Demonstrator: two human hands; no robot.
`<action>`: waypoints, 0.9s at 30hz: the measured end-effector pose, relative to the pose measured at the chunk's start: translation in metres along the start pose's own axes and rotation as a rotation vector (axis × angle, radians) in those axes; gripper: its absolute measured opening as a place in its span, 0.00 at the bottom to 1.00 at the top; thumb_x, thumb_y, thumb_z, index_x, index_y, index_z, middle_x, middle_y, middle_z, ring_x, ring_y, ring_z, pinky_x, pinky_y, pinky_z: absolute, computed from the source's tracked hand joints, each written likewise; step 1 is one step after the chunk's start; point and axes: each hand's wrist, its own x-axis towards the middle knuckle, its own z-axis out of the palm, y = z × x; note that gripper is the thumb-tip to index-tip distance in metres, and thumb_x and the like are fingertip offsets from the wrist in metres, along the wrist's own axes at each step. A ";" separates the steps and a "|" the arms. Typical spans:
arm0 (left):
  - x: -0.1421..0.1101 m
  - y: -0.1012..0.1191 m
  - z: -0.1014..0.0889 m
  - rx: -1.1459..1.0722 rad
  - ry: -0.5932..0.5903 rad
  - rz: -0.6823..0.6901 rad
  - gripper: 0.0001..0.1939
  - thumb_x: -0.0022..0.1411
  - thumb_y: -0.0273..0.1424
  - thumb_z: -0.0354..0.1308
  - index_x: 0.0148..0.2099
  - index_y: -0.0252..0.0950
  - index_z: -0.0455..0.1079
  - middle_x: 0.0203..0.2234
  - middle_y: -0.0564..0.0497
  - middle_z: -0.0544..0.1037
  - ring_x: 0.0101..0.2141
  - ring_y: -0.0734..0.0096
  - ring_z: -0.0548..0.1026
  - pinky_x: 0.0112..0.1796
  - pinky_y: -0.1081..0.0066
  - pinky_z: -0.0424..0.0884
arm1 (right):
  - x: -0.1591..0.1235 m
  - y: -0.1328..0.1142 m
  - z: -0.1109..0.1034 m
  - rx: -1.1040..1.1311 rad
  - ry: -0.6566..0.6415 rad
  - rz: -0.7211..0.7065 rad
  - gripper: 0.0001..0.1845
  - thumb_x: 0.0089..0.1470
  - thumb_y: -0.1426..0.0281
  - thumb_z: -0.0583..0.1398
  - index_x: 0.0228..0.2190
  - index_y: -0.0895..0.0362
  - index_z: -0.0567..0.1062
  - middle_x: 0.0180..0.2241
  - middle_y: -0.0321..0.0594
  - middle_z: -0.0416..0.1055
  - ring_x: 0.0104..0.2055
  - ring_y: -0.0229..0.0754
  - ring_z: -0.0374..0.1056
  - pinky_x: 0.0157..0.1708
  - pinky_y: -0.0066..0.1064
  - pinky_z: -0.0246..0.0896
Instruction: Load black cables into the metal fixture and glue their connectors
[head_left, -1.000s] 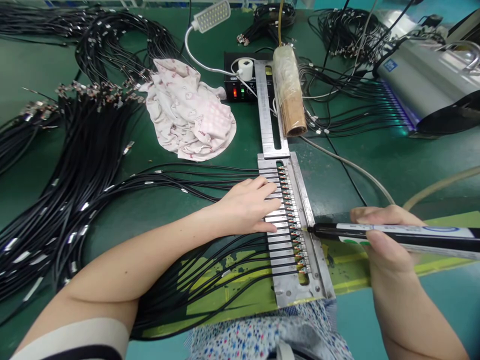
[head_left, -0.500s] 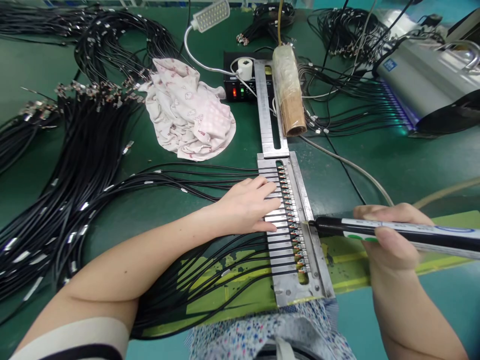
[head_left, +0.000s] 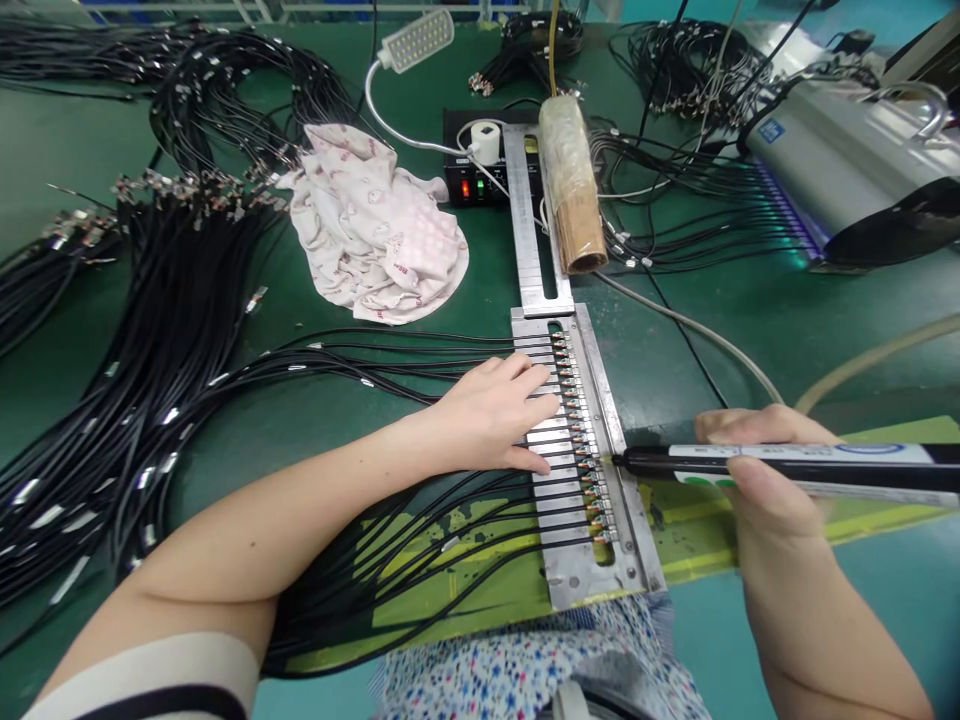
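Your left forearm crosses the bench from the lower left, and your left hand lies palm down on the fixture. Its fingers spread over the black cables, fingertips just beside the connectors; the thumb sits apart, toward your body. The left hand is unclenched: it rests on the cables and does not close around them.

Your right forearm rises from the lower right edge, clear of the fixture. Your right hand pinches the marker between thumb and fingers in a narrow hold. The marker lies nearly level across the view, its nib pointing left over the fixture's right rail at the connectors, below the left thumb's level or close to it. You cannot tell whether the nib makes contact.
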 end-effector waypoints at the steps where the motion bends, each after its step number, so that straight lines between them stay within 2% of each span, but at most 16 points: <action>1: 0.000 0.000 0.000 -0.001 0.001 -0.001 0.28 0.54 0.54 0.53 0.42 0.34 0.65 0.43 0.41 0.67 0.46 0.54 0.62 0.41 0.61 0.63 | 0.000 0.000 0.000 -0.008 -0.003 -0.001 0.08 0.40 0.73 0.62 0.28 0.56 0.76 0.17 0.37 0.67 0.14 0.37 0.57 0.15 0.33 0.51; 8: 0.001 0.000 0.000 0.001 -0.003 0.002 0.28 0.54 0.54 0.53 0.42 0.33 0.65 0.44 0.40 0.67 0.46 0.54 0.62 0.41 0.61 0.63 | 0.000 0.000 0.001 0.001 -0.028 0.002 0.09 0.40 0.74 0.61 0.30 0.55 0.76 0.19 0.37 0.68 0.15 0.37 0.57 0.15 0.33 0.50; 18: 0.001 0.000 0.000 0.010 -0.004 -0.001 0.29 0.54 0.55 0.53 0.42 0.33 0.64 0.44 0.40 0.67 0.46 0.53 0.62 0.41 0.62 0.63 | 0.000 -0.003 0.000 -0.029 -0.031 0.023 0.08 0.40 0.73 0.61 0.28 0.55 0.76 0.16 0.35 0.65 0.14 0.38 0.57 0.15 0.33 0.49; 27: 0.000 0.001 0.000 -0.001 0.000 -0.002 0.28 0.54 0.54 0.54 0.42 0.34 0.65 0.44 0.40 0.67 0.46 0.53 0.62 0.41 0.61 0.63 | 0.001 -0.001 -0.001 0.005 -0.075 -0.001 0.10 0.40 0.73 0.60 0.29 0.55 0.76 0.16 0.36 0.66 0.13 0.37 0.56 0.14 0.32 0.48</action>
